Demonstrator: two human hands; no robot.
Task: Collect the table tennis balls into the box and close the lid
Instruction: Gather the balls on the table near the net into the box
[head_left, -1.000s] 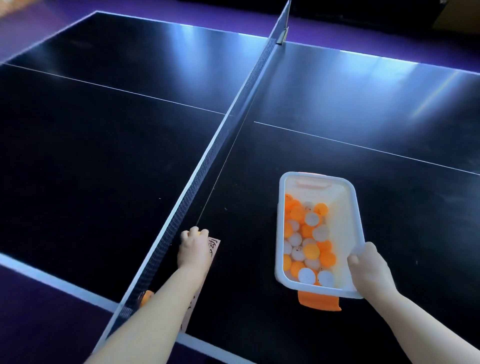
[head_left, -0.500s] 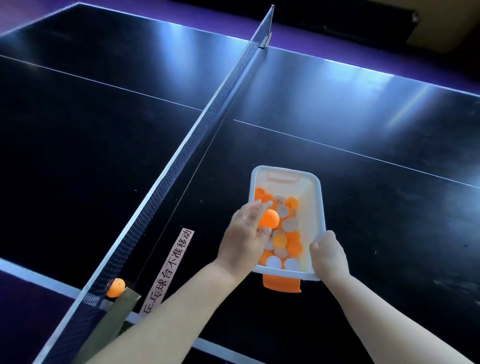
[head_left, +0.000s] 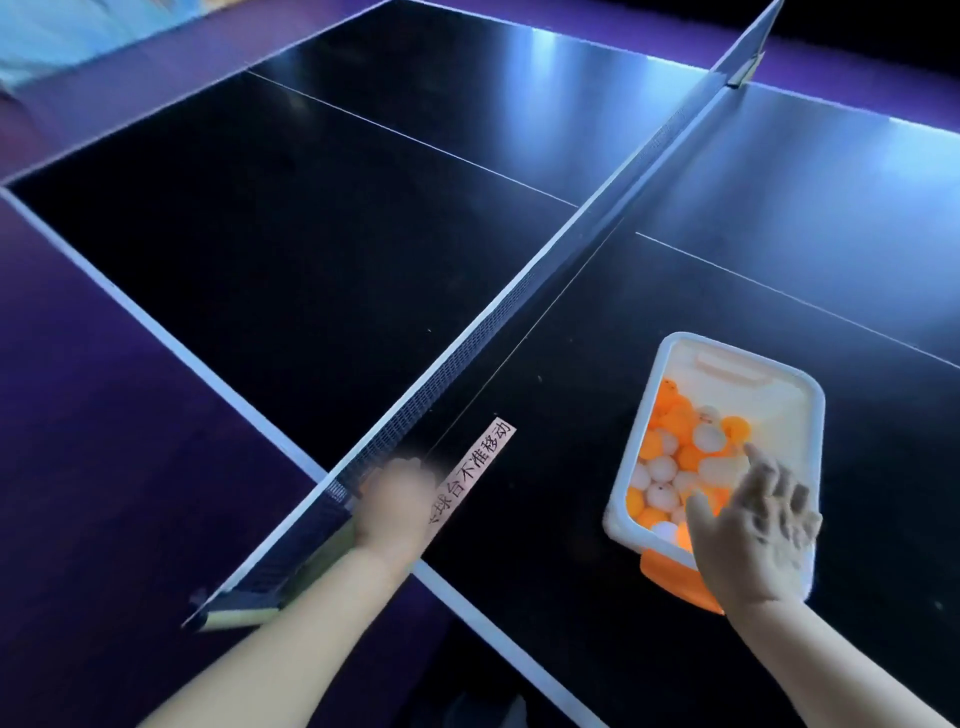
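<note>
Purple floor (head_left: 78, 415) all around a dark table tennis table (head_left: 260, 260) with white lines; the net (head_left: 519, 296) cuts across it from the near left to the far right corner, and its clamp (head_left: 244, 616) hangs over the near edge.

So the white box (head_left: 815, 415) sits on the right half of the table, well apart from the net, open on top; it's loaded with orange and white balls (head_left: 670, 457), piled mostly toward the left wall and the near end. An orange piece (head_left: 670, 574) pokes out from under the near end of the box; can't say for sure what it is.

The right hand (head_left: 753, 535) is over the near end of the box, palm down, fingers (head_left: 761, 462) spread apart and straight, the longest one reaching over the balls; it's a bit smeared, and I can't tell if it actually touches them.

The left hand (head_left: 395, 504) is down at the near end of the net, right against the mesh by the table edge; it's way too blurry, so I can't tell how the fingers lie or if there's anything in them. A pink strip (head_left: 483, 457) with Chinese writing lies flat on the table just beside it, partly under the wrist.
</note>
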